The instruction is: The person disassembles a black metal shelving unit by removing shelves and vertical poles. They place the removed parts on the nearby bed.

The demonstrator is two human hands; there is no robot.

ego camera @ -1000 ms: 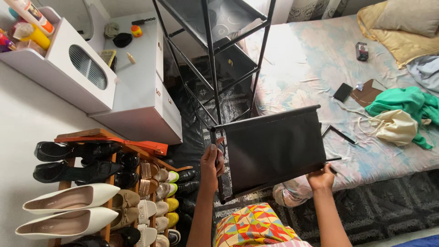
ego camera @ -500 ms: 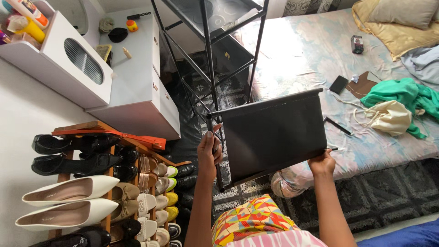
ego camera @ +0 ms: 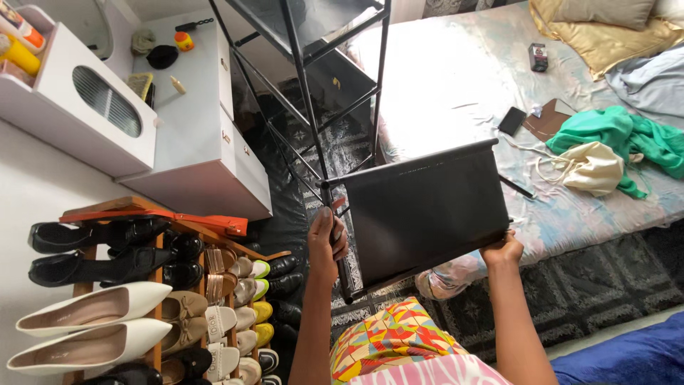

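Observation:
A black fabric shelf panel (ego camera: pixel 420 210) with rods along its edges is held tilted in front of me. My left hand (ego camera: pixel 326 239) grips the rod at its near left corner. My right hand (ego camera: pixel 503 249) holds the panel's near right corner from below. The panel's far left end meets an upright of the black metal rack frame (ego camera: pixel 305 85), which stands on the floor beyond it. An upper black shelf sits in the frame at the top of the view.
A wooden shoe rack (ego camera: pixel 149 285) full of shoes stands at the lower left. A white drawer cabinet (ego camera: pixel 203 142) and a white box (ego camera: pixel 85 107) are at the left. A bed (ego camera: pixel 456 78) with clothes, a phone and pillows lies to the right. A dark patterned rug (ego camera: pixel 591 285) covers the floor.
The panel has shifted slightly right and closer to the rack upright, with both hands still holding its near corners. My view has tilted a little.

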